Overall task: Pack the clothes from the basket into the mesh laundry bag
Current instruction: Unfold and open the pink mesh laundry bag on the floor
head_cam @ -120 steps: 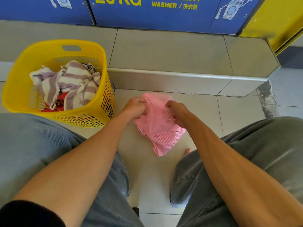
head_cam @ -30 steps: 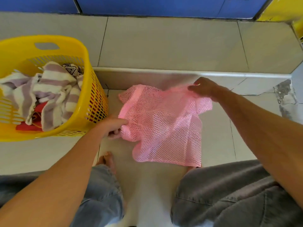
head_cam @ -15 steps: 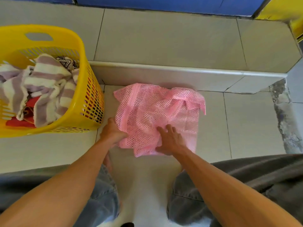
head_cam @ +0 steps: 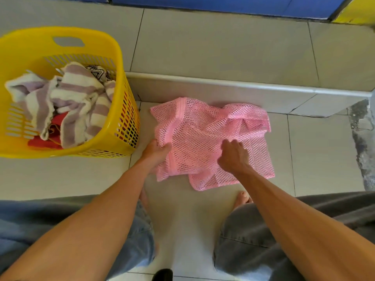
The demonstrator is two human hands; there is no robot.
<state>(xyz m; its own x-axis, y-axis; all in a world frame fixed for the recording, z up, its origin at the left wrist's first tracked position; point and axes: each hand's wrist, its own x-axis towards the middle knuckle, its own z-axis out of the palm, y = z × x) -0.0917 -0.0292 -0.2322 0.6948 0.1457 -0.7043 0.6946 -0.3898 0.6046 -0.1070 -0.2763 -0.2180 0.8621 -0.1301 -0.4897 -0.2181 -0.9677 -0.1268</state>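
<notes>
A pink mesh laundry bag (head_cam: 205, 126) lies spread on the tiled floor between my knees and a low step. My left hand (head_cam: 155, 152) grips the bag's left edge, fingers curled into the mesh. My right hand (head_cam: 233, 157) rests on the bag's middle with its fingers curled into the mesh. To the left stands a yellow plastic basket (head_cam: 121, 110) holding a purple-and-white striped towel (head_cam: 71, 100), something red (head_cam: 52, 128) beneath it and a black-and-white patterned cloth (head_cam: 97, 71) at the back.
A tiled step (head_cam: 223, 86) runs behind the bag, with blue washer fronts (head_cam: 203, 3) above it. My knees in grey trousers and bare toes (head_cam: 242, 197) frame the floor in front. A cracked patch of floor (head_cam: 363, 138) is at the right.
The bag went from bunched in both hands to spread flat on the floor. My right hand came back from the bag's far corner onto its middle, and its fingers have now curled in.
</notes>
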